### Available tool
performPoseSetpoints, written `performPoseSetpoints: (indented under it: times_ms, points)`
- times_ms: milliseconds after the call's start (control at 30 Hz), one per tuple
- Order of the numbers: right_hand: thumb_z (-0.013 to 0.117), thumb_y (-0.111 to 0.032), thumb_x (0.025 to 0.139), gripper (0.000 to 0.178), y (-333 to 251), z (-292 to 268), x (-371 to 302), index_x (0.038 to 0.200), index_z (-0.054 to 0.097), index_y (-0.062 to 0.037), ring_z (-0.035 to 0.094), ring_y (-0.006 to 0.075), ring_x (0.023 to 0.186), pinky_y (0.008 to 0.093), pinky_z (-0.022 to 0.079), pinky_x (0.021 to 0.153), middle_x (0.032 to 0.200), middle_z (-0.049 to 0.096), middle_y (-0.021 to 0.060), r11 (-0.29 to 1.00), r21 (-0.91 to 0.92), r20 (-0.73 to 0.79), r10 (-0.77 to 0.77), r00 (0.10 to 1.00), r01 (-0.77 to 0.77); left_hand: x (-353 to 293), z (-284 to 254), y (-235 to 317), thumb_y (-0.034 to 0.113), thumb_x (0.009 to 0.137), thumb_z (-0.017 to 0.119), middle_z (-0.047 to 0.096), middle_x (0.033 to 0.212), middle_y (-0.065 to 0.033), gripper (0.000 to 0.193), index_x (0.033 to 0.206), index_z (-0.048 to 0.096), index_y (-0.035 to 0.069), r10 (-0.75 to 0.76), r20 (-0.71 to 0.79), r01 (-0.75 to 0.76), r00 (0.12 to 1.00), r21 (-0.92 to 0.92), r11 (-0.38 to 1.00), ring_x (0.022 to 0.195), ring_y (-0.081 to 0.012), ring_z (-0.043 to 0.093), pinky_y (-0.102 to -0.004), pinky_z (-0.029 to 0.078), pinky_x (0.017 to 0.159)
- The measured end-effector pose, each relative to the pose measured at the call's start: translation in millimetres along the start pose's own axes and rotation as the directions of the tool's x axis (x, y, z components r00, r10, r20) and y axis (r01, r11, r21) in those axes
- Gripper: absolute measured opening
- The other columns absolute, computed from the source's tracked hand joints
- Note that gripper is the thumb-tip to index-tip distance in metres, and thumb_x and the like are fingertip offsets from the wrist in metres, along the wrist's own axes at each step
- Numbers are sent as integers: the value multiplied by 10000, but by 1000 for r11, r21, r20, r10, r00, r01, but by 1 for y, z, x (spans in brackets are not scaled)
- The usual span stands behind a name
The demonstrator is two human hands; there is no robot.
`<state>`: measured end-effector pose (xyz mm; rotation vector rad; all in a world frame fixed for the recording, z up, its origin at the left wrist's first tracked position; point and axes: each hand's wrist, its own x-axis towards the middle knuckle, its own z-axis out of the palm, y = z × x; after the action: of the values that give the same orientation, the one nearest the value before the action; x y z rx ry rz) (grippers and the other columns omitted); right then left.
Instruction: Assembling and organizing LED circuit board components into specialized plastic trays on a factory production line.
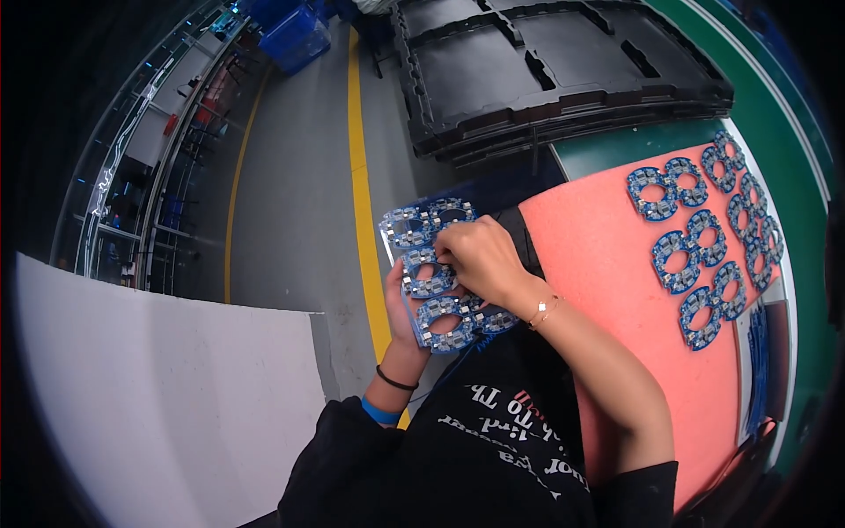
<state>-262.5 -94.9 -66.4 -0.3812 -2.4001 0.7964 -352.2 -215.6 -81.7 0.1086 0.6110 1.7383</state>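
Observation:
A panel of blue circuit boards (pixel 444 314) with round openings is held up in front of my body. My left hand (pixel 401 304) grips it along its left edge and from beneath; most of those fingers are hidden behind the panel. Over its upper right part, my right hand (pixel 482 256) is closed, fingertips pressed together on one of the boards. Whether a small piece sits in that pinch, I cannot make out. Several separated figure-eight circuit boards (pixel 688 251) lie in rows on a pink foam mat (pixel 607 264) to my right.
Stacked black plastic trays (pixel 563 75) stand at the far end of the green table (pixel 607 150). A white panel (pixel 176 387) rises at the left. Beyond are a grey floor with a yellow line (pixel 359 176), blue bins (pixel 295 40) and shelving (pixel 150 167).

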Motion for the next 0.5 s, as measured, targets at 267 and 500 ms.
performPoseSetpoints:
  times_ms: [267,500]
  points:
    - [632,-36,616,174,-3,2,-2,761,537,-57,557,235,723,336,397,725,750,549,62,957,-131,-28,-265,964,259,-1,-5,0,417,890,316,621,956,-83,438,1007,558,71,7,-135,-3,991,31,1000,860,-232,606,-363,507,738]
    - [616,-1,697,211,-3,-1,2,901,608,-56,570,272,810,356,441,725,920,557,79,992,120,-233,2,972,27,-5,24,-5,500,897,271,572,1093,-106,547,1159,496,76,-12,-165,21,986,56,998,969,-257,580,-407,480,850]
